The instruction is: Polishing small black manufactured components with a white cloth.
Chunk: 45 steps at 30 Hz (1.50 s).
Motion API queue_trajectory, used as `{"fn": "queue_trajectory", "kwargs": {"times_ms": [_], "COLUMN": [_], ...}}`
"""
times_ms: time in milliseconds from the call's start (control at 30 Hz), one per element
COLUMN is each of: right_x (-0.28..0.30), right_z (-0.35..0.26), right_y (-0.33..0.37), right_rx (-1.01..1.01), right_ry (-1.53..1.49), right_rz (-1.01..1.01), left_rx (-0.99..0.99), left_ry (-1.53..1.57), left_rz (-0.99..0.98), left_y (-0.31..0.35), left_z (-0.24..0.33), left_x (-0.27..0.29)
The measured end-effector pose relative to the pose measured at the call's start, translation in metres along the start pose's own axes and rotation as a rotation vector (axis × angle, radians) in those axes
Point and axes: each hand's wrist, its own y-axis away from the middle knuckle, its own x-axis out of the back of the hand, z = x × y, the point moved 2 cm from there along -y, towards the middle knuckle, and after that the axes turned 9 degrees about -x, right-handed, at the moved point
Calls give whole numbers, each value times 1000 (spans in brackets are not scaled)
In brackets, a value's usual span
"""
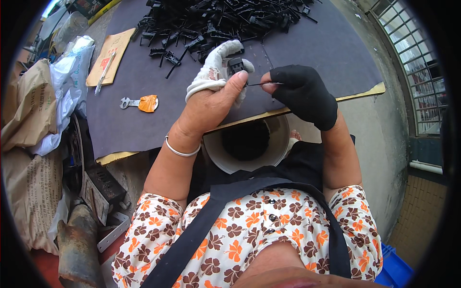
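My left hand (216, 84), in a worn white glove with the thumb bare, grips a small black plastic part (236, 66) above the table's near edge. To its right, my right hand (305, 93) wears a black glove with bare fingertips. Thumb and fingers there pinch a thin dark strip (258, 84), whose left end reaches the black part by my left thumb. Whether the strip belongs to that part or is separate, I cannot tell. Beyond both hands spreads a large heap of similar black plastic parts (216, 26).
On the dark-covered table (139, 129) lie a small metal wrench (128, 102) with an orange-wrapped end and a brown envelope (109, 57) with a pen (105, 72) on it. Below the edge stands a pale bucket (213, 153). Paper sacks (31, 201) crowd the left; a barred window (418, 62) is right.
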Motion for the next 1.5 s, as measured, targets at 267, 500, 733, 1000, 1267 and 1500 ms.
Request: {"fn": "queue_trajectory", "kwargs": {"times_ms": [267, 500, 733, 1000, 1267, 1500], "right_x": [-12, -12, -21, -34, -9, -50], "right_z": [-17, -19, -15, -24, -12, -1], "right_y": [-3, -5, -6, -5, -28, -54], "right_rx": [-169, -281, -325, -281, -319, -207], "right_ry": [-157, -95, -100, -51, 83, 651], "right_rz": [46, -133, -150, -120, -250, 171], "left_rx": [188, 36, -45, -336, -205, -159], "left_ry": [54, -117, -298, -685, -749, -721], "left_rz": [-163, -39, -112, -118, -443, -326], "left_y": [8, 7, 10, 18, 40, 26], "left_z": [2, -4, -5, -1, 27, 21], "left_x": [-7, -5, -6, -4, 10, 22]}}
